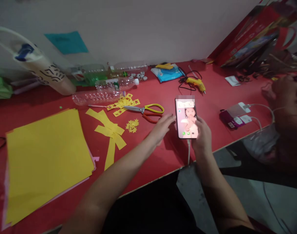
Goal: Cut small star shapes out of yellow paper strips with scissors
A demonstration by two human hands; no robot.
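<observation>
A lit smartphone (187,118) with a charging cable (188,152) plugged into its lower end is held upright above the red table (160,162). My right hand (203,135) grips its lower right edge. My left hand (163,126) reaches toward the phone's left edge, fingers stretched out; whether they touch it I cannot tell. Close to the left hand are scissors (146,110) with yellow and red handles, a small pile of yellow paper stars (132,125) and yellow paper strips (109,128). Star-punched strips (121,103) lie under the scissor blades.
Yellow paper sheets (48,162) are stacked at left. Plastic bottles (116,84) and a tumbler (48,71) line the wall. A yellow glue gun (196,84) lies behind the phone. At right are a power adapter (232,118) with cables and another person's hand (285,87).
</observation>
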